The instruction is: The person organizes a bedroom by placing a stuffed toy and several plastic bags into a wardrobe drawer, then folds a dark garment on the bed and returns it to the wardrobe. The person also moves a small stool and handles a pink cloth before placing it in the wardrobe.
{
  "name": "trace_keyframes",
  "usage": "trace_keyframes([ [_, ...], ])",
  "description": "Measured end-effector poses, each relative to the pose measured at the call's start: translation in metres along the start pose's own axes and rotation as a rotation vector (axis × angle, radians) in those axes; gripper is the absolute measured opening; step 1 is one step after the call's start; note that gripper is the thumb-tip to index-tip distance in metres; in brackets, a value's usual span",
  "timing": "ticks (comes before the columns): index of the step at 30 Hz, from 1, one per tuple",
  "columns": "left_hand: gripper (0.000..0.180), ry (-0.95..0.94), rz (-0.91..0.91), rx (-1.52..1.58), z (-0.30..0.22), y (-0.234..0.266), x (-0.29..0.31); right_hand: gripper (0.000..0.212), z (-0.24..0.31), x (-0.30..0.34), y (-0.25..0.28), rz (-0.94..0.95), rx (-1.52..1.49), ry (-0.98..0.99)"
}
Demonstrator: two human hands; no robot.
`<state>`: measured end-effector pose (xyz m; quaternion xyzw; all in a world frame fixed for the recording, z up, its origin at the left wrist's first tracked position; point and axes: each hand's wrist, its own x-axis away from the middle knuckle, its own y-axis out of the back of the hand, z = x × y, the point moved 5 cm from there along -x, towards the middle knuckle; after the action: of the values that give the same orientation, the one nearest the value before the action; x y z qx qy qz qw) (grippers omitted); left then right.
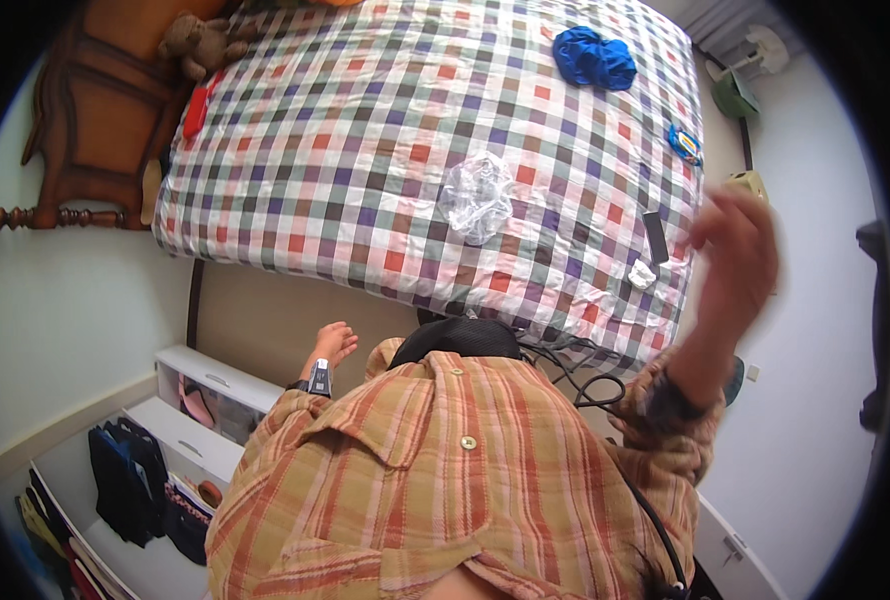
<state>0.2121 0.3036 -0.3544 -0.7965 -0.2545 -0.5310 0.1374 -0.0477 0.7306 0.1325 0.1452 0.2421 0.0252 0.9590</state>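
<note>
My left hand (335, 343) hangs low beside my body, in front of the bed's near edge, with its fingers loosely apart and nothing in them. On that wrist is a band with a small screen. My right hand (740, 250) is raised at the right, smeared by motion, so its fingers do not show clearly. Nearest to it on the bed are a flat black strip-like object (655, 238) and a crumpled white wad (642, 275). A clear crumpled plastic sheet or bag (480, 197) lies mid-bed. Farther back sits a bunched blue cloth item (595, 58).
The checked bedspread (345, 190) covers the bed before me. On it are a blue packet (685, 145), a red object (196, 112) and a brown teddy bear (200, 45). A wooden headboard (115, 90) stands left. White drawers (190, 435) with clothes are open lower left.
</note>
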Motion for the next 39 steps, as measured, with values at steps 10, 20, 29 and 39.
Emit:
trace_keyframes([
  [10, 0.04, 0.171, -0.24, 0.193, 0.12, 0.077, 0.075, 0.041, -0.455, 0.123, -0.187, 0.63, -0.035, -1.238],
  [20, 0.048, 0.176, -0.356, 0.237, 0.125, 0.041, 0.12, 0.044, -0.548, 0.165, -0.269, 0.25, 0.13, -1.224],
  [29, 0.052, -0.453, 0.308, 0.023, -0.095, -0.114, 0.135, 0.024, -0.29, 0.102, -0.216, 0.59, -0.544, -0.875],
  [39, 0.031, -0.678, 0.482, 0.127, -0.12, -0.235, 0.18, 0.022, -0.202, 0.113, -0.204, 0.725, -0.611, -0.708],
])
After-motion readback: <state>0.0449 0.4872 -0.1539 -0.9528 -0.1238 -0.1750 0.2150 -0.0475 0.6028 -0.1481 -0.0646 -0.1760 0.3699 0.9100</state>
